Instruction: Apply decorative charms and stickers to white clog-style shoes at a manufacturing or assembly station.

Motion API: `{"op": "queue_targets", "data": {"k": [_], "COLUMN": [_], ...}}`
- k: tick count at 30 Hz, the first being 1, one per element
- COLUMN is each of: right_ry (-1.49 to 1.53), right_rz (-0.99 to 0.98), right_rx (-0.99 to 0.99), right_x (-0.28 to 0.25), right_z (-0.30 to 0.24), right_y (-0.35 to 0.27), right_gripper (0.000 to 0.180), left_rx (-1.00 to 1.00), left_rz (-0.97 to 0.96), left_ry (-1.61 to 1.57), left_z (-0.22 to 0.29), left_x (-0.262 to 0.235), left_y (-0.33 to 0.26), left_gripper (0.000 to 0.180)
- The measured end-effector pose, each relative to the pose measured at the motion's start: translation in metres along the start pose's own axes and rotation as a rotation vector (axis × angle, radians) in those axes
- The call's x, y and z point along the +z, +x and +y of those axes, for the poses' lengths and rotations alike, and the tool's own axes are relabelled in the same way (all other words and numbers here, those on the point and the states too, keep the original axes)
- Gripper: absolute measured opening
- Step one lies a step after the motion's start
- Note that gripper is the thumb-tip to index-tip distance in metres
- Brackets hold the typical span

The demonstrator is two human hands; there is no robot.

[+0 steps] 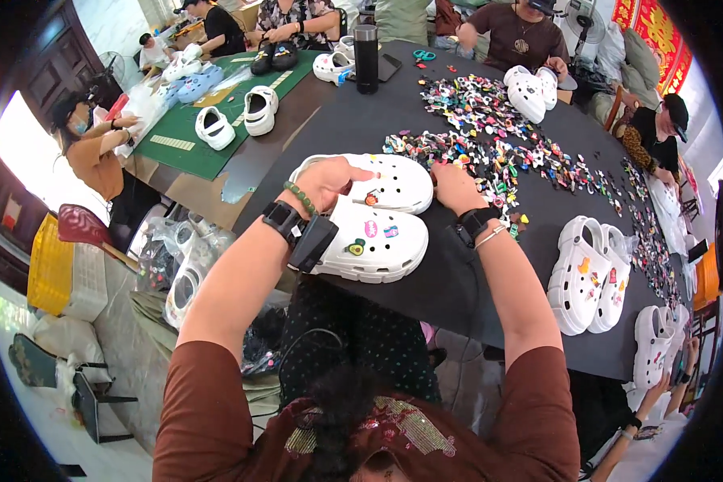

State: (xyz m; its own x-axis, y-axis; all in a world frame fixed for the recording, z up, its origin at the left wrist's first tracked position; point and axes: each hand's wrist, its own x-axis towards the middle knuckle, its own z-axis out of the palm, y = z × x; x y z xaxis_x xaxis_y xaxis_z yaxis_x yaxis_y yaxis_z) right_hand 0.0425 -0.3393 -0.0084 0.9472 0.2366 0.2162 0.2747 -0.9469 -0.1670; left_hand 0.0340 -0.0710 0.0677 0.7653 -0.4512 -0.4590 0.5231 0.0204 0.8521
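Two white foam clogs lie side by side in front of me, toes to the right. My left hand (328, 183) grips the far clog (406, 183) near its opening, thumb stretched across the upper. An orange-red charm sits on that clog. The near clog (381, 245) carries a pink charm, a purple-and-teal charm and an avocado charm (356, 247). Just beyond the far clog's toe, my right hand (456, 189) is closed, its fingers curled by the edge of the charm pile (494, 157). Whatever its fingertips hold is hidden.
Decorated white clogs (588, 277) stand at right on the dark table (474, 277). A black tumbler (366, 60) and another white pair (530, 92) are farther back. A green mat (169, 153) with clogs covers the left table. Several people work around both tables.
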Motion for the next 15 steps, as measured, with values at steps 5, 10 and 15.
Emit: {"op": "queue_targets", "data": {"k": [5, 10, 15], "right_ry": [-0.035, -0.074, -0.099], "right_rz": [-0.094, -0.045, 0.022], "right_rx": [0.053, 0.014, -0.032], "right_x": [-0.01, -0.013, 0.002], "right_z": [-0.011, -0.02, -0.002], "right_y": [0.003, -0.005, -0.006], "right_gripper": [0.021, 0.02, 0.018], "left_rx": [-0.049, -0.081, -0.08], "left_rz": [0.012, -0.025, -0.051], "left_ry": [0.013, -0.038, 0.059], "left_z": [0.001, -0.006, 0.002], "left_x": [-0.008, -0.023, -0.015], "left_y": [-0.001, 0.018, 0.015], "left_gripper": [0.03, 0.028, 0.023]}}
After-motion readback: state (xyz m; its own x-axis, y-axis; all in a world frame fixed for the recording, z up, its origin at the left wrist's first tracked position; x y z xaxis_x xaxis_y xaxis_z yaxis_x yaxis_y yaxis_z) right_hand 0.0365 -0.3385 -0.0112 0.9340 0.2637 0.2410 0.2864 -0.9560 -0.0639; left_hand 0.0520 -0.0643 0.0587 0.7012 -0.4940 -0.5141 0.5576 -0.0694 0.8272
